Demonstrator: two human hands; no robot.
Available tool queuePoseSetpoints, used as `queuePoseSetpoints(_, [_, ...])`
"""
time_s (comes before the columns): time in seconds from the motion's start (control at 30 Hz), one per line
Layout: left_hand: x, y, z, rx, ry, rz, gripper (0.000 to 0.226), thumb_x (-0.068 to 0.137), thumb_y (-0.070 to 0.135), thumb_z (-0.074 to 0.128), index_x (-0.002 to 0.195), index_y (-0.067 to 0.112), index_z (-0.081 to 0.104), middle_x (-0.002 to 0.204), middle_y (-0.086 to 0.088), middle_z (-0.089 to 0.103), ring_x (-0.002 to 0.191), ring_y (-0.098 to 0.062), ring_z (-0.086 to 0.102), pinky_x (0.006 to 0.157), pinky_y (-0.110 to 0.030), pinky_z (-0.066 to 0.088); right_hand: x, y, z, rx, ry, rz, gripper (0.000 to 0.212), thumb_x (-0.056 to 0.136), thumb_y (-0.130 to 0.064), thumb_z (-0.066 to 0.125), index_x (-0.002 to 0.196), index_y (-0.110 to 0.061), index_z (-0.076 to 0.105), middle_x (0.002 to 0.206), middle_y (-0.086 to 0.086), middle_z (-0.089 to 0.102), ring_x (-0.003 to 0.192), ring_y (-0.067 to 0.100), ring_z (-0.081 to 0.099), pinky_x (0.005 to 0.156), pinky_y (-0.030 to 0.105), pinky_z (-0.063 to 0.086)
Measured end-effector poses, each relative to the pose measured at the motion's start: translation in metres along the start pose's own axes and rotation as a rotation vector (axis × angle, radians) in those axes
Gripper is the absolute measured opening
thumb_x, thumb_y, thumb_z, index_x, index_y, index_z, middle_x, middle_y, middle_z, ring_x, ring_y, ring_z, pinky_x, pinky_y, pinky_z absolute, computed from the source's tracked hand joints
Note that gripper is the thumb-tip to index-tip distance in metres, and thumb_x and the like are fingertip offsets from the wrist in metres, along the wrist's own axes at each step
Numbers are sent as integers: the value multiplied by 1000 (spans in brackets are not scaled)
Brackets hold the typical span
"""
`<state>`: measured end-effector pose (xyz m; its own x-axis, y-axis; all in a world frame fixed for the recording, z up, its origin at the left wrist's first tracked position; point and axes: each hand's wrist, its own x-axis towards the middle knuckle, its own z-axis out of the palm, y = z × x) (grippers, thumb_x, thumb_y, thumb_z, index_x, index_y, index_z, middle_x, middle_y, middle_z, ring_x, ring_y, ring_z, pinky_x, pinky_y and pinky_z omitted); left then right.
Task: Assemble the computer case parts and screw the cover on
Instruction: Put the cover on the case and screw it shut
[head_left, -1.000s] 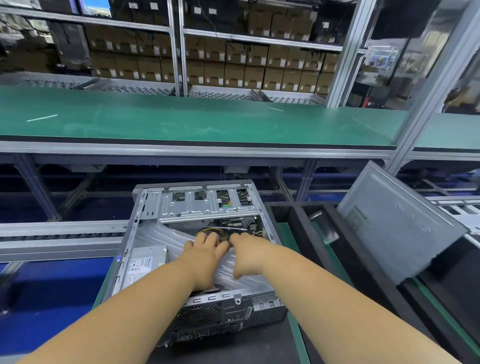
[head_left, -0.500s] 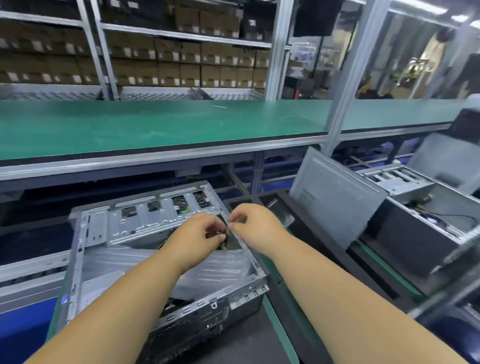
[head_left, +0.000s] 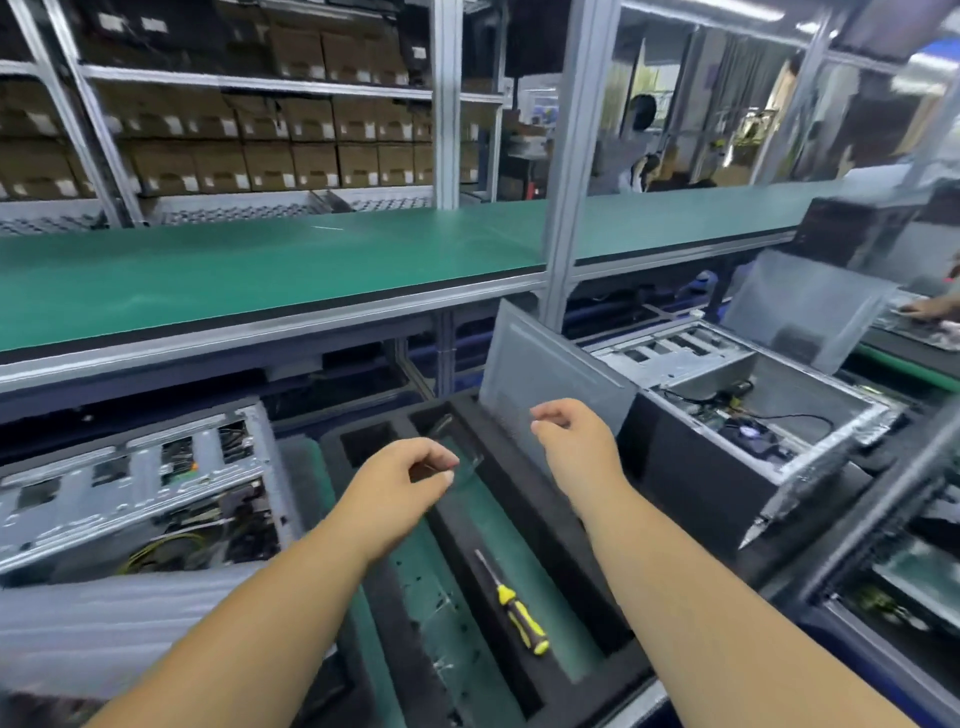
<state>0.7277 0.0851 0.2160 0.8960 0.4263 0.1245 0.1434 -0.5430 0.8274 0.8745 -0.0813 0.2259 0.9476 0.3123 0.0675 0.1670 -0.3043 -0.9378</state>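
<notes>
A computer assembly line in a factory: open computer cases (head_left: 140, 493) below a green surface (head_left: 249, 270), shelves of cardboard boxes (head_left: 291, 140) behind.

I see a bare-metal computer case (head_left: 140, 483), a matt grey metal cover (head_left: 540, 379), a black foam tray (head_left: 524, 499) and a glossy yellow-and-black plastic screwdriver (head_left: 519, 618) handle
</notes>
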Motion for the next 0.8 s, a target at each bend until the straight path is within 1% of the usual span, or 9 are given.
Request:
queuePoseSetpoints(0.1, [24, 24, 42, -75, -17, -16, 14, 88, 17, 66, 90, 31, 70, 92, 13, 68, 81, 4, 61, 71, -9, 44, 29, 25, -36, 27, 31, 35, 14, 93, -20, 59, 103, -30, 63, 96, -16, 61, 72, 0, 60, 58, 20, 44])
queuePoseSetpoints(0.17, [38, 36, 65, -113, -27, -46, 14, 89, 16, 66, 91, 30, 70, 91, 8, 70, 82, -2, 62, 72, -14, 47, 48, 41, -53, 43, 60, 57, 15, 92, -17, 60, 103, -28, 61, 96, -12, 61, 62, -2, 59, 50, 14, 42])
queuePoseSetpoints(0.2, [43, 40, 75, -127, -30, -65, 14, 89, 17, 66, 91, 30, 70, 93, 7, 70, 85, -5, 63, 73, -17, 49, 58, 48, -60, 48, 80, 70, 16, 91, -16, 60, 103, -27, 59, 97, -8, 61, 60, -1, 58, 50, 16, 42])
queuePoseSetpoints(0.3, [59, 47, 97, -151, -11, -104, 15, 89, 18, 66, 92, 32, 71, 95, 11, 70, 88, -4, 64, 74, -14, 48, 82, 68, -72, 42, 143, 123, 27, 86, -18, 64, 111, -22, 54, 108, 2, 60, 74, 12, 60, 59, 27, 43])
queuePoseSetpoints(0.43, [76, 52, 114, -210, 41, -190, 17, 89, 22, 64, 91, 38, 71, 94, 18, 69, 84, 6, 62, 67, -12, 42, 107, 88, -74, 65, 151, 205, 52, 83, -21, 67, 131, -18, 46, 123, 2, 48, 87, 12, 55, 75, 32, 44])
queuePoseSetpoints(0.57, [87, 52, 122, -245, 62, -250, 20, 89, 23, 63, 92, 41, 71, 94, 18, 70, 84, 2, 62, 69, -15, 41, 127, 99, -68, 139, 50, 215, 62, 86, -24, 68, 143, -23, 42, 125, -4, 55, 89, 9, 59, 68, 28, 46])
queuePoseSetpoints(0.67, [93, 51, 122, -247, 61, -265, 21, 88, 23, 63, 92, 43, 71, 93, 18, 70, 79, 1, 61, 69, -17, 44, 140, 102, -63, 223, 9, 210, 52, 92, -27, 65, 140, -31, 46, 116, -11, 64, 95, 11, 65, 80, 33, 55])
queuePoseSetpoints(0.73, [97, 51, 120, -255, 66, -270, 22, 87, 24, 63, 92, 44, 71, 93, 17, 70, 81, -1, 62, 71, -20, 44, 145, 104, -59, 254, -6, 190, 37, 96, -29, 60, 133, -31, 55, 111, -10, 67, 96, 12, 66, 80, 32, 55])
queuePoseSetpoints(0.8, [100, 52, 118, -261, 65, -272, 21, 87, 26, 63, 92, 45, 70, 93, 16, 70, 87, -4, 64, 73, -22, 46, 147, 103, -54, 293, -10, 193, 18, 99, -34, 54, 114, -29, 63, 102, -7, 69, 91, 14, 66, 76, 31, 53])
